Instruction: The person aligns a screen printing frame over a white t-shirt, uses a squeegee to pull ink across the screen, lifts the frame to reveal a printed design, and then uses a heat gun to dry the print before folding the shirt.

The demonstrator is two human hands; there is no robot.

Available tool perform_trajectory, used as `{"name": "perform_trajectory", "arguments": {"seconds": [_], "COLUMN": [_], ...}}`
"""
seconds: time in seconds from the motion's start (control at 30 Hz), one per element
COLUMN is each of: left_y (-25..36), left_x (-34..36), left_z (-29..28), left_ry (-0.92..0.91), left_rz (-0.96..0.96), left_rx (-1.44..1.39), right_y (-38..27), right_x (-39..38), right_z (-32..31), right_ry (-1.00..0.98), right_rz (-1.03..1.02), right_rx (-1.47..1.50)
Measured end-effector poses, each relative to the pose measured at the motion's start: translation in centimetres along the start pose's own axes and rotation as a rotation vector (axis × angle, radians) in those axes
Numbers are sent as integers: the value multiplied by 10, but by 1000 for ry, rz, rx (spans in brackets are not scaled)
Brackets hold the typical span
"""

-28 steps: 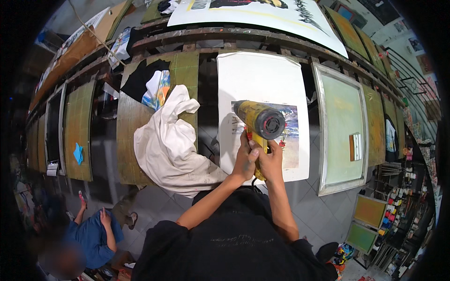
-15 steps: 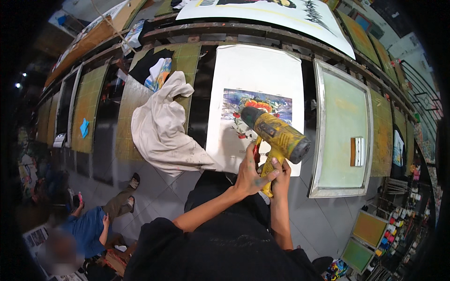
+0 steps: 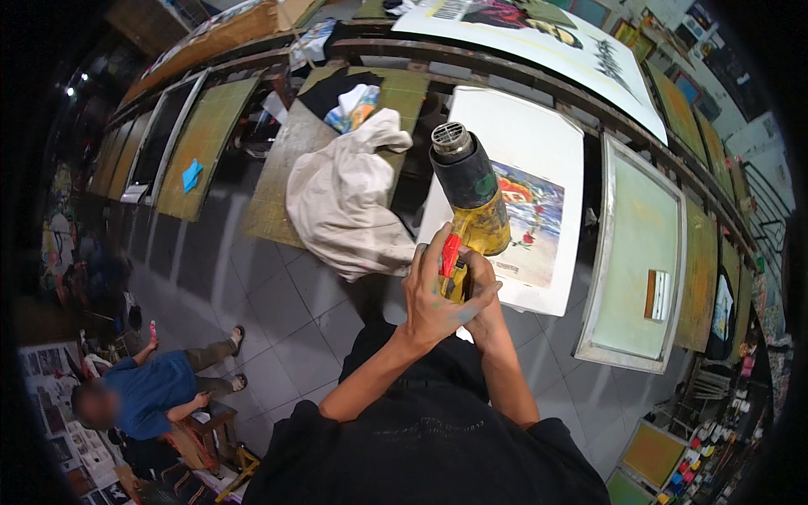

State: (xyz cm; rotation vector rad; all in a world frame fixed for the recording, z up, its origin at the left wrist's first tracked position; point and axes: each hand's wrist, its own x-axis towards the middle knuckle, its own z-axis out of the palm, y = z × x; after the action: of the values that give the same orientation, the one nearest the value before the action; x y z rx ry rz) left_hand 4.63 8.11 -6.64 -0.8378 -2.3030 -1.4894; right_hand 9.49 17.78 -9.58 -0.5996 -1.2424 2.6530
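Observation:
I hold a yellow heat gun (image 3: pixel 486 229) with a dark front and a metal grille nozzle, its nozzle turned up and away from the print. My left hand (image 3: pixel 423 296) is closed about the handle, with fingers by the red trigger. My right hand (image 3: pixel 481 295) wraps the handle from the other side, and part of its grip is hidden. Beyond and below the gun lies a white board (image 3: pixel 560 147) bearing a colourful floral print (image 3: pixel 539 227), partly covered by the gun. Left of it, a crumpled off-white cloth (image 3: pixel 349 198) drapes over a greenish board.
A framed printing screen (image 3: pixel 638 244) lies to the right with a small squeegee-like block (image 3: pixel 656 295) on it. Dark rails of the long table (image 3: pixel 471 57) run across the far side. At lower left a person in blue (image 3: pixel 160 396) sits. Paint pots (image 3: pixel 699 450) stand at lower right.
The heat gun has swung from pointing over the print to nozzle up, shifting left of the print. My view has turned, so the table appears tilted and moved right. Both hands keep their grip.

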Motion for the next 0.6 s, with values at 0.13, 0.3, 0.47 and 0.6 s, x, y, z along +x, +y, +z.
{"name": "perform_trajectory", "arguments": {"seconds": [0.13,0.3,0.47,0.6], "left_y": [-32,-84,-144,-193], "left_x": [-1,0,-2,5], "left_z": [-58,-154,-232,-282], "left_ry": [69,118,177,252], "left_rz": [-13,-16,-146,-221], "left_rx": [-7,-7,-75,-108], "right_y": [45,100,173,206], "right_x": [11,25,48,72], "right_z": [47,133,195,244], "right_ry": [-112,-189,-209,-139], "right_rz": [-43,-76,-72,241], "right_rx": [-107,-266,-424,-325]}}
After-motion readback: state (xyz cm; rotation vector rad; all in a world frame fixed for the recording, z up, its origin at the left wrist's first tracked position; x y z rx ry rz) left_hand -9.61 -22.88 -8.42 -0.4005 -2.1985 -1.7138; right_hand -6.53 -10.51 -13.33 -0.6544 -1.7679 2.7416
